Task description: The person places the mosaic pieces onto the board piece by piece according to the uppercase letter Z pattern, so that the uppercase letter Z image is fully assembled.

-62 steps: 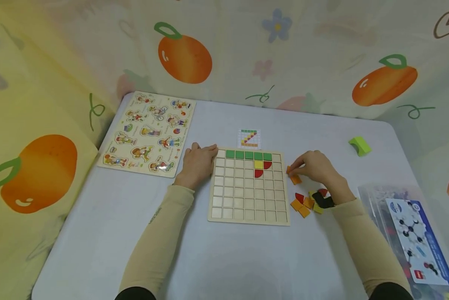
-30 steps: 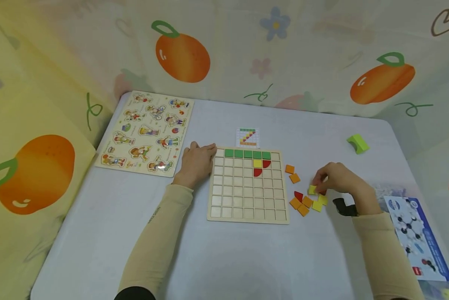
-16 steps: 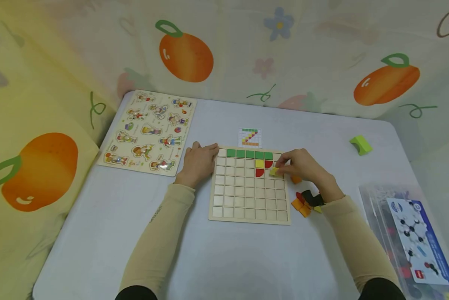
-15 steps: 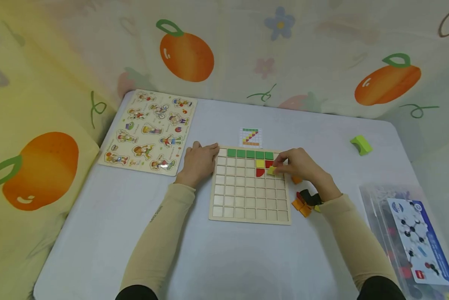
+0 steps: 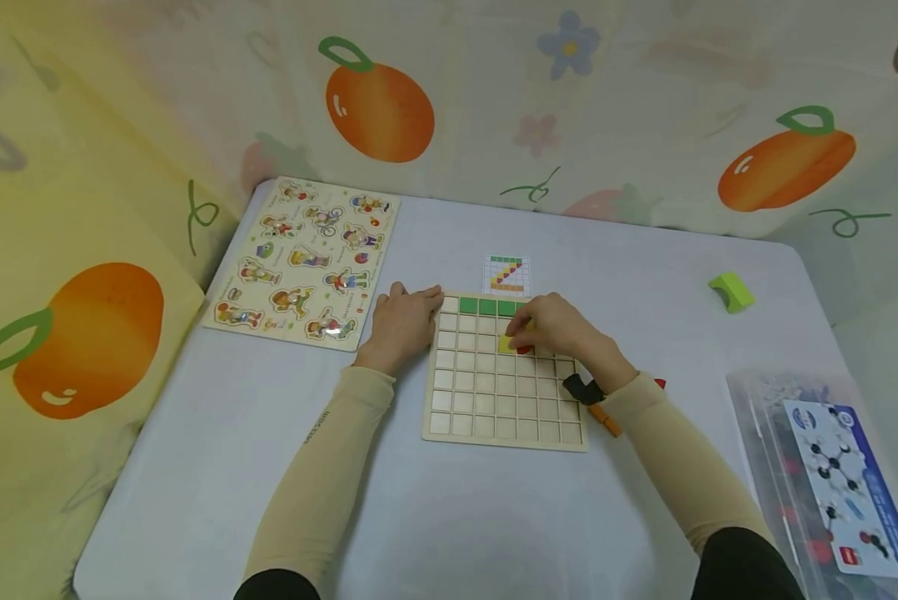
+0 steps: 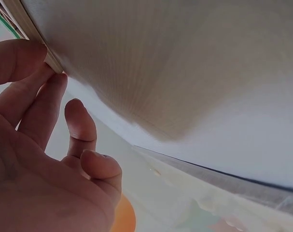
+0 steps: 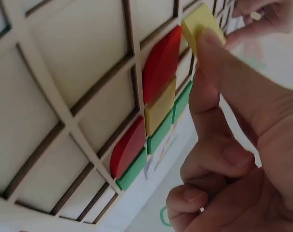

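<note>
My left hand [image 5: 401, 325] grips the upper left corner of the wooden grid board [image 5: 466, 406]; in the left wrist view, thumb and fingers [image 6: 47, 106] meet at the board's edge. A yellow square tile [image 7: 202, 26] is pinched between thumb and fingertips of my right hand [image 5: 559, 327], over the grid beside a red quarter-round tile [image 7: 163, 63]. Green square tiles [image 5: 486, 307] fill part of the top row. The right wrist view shows another yellow tile [image 7: 161, 107] and a second red one [image 7: 128, 147] set in cells. The right hand hides part of these rows from the head view.
Behind the board lies a small pattern card [image 5: 506, 276]. A picture puzzle board [image 5: 306, 258] is at the left. Orange tiles [image 5: 605, 418] lie right of the board, partly under the forearm. A green arch block [image 5: 732, 292] and a clear plastic box [image 5: 764, 450] are farther right.
My right hand went from the orange tiles to the loose yellow tiles, picked one up and carried it left over the board. The left hand stays at the corner.
</note>
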A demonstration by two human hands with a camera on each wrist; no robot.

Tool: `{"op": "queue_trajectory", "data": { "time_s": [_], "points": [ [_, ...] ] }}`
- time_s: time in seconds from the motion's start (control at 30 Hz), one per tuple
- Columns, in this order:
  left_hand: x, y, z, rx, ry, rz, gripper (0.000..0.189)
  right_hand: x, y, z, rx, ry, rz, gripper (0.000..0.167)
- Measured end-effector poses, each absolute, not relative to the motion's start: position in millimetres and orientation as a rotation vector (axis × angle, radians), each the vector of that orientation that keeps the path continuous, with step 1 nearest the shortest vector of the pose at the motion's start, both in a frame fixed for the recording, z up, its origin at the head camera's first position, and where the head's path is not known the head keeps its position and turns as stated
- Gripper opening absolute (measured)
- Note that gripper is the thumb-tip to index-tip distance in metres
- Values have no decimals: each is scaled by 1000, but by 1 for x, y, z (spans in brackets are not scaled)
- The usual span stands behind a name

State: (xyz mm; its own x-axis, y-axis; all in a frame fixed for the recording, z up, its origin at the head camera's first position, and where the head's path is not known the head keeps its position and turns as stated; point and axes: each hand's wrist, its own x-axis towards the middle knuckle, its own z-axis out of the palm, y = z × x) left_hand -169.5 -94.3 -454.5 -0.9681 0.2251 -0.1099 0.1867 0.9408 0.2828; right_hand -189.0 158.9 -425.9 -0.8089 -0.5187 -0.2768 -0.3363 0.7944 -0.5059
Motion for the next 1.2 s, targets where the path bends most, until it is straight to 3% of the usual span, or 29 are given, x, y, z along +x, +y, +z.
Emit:
{"op": "queue_trajectory", "data": {
  "time_s": [0.57, 0.73, 1.2],
  "points": [
    [-169, -92, -451, 298, 2945, 406, 43, -178, 154, -427, -619, 2617, -516, 17],
    [-168, -93, -451, 288, 2943, 407, 43, -173, 176, -423, -651, 2693, -591, 16],
    [-169, -92, -450, 298, 2928, 436, 44, -143, 254, -417, -340, 2694, -572, 20]
  ]
}}
